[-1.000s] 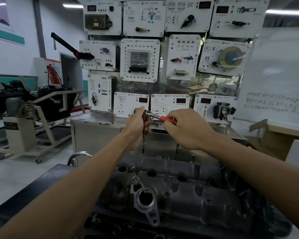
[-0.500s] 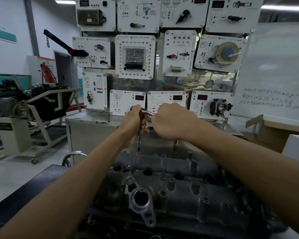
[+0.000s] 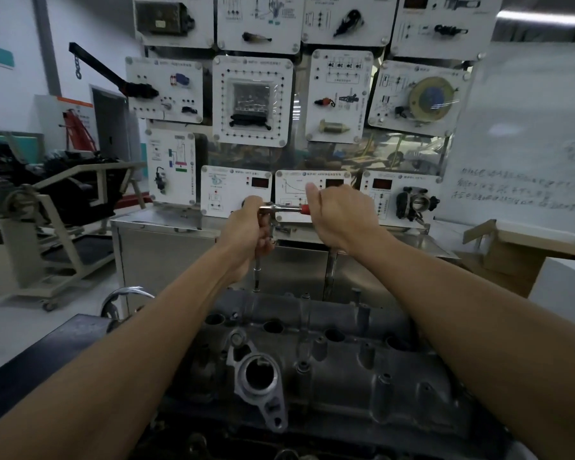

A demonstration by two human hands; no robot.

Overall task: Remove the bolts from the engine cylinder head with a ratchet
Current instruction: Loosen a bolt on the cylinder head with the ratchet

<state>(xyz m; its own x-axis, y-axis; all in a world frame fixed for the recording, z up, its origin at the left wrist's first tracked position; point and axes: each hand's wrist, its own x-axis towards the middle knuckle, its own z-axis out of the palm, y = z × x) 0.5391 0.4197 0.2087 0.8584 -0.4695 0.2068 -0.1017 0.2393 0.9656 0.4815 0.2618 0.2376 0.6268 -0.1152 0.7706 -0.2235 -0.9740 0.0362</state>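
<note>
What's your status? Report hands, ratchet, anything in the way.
Left hand grips ratchet head and extension, right hand grips the red handle. Extension stands upright on cylinder head's far edge. Nothing seen blocking the swing.

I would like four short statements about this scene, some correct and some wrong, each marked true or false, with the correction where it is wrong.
1. The right hand grips the red handle of the ratchet. True.
2. The extension bar runs from the ratchet down to the far edge of the cylinder head. True.
3. The left hand lies flat on the cylinder head. False: it is raised above the cylinder head and holds the extension bar just below the ratchet's head.
4. The whiteboard on the right is blank. False: it carries several lines of handwriting.
</note>
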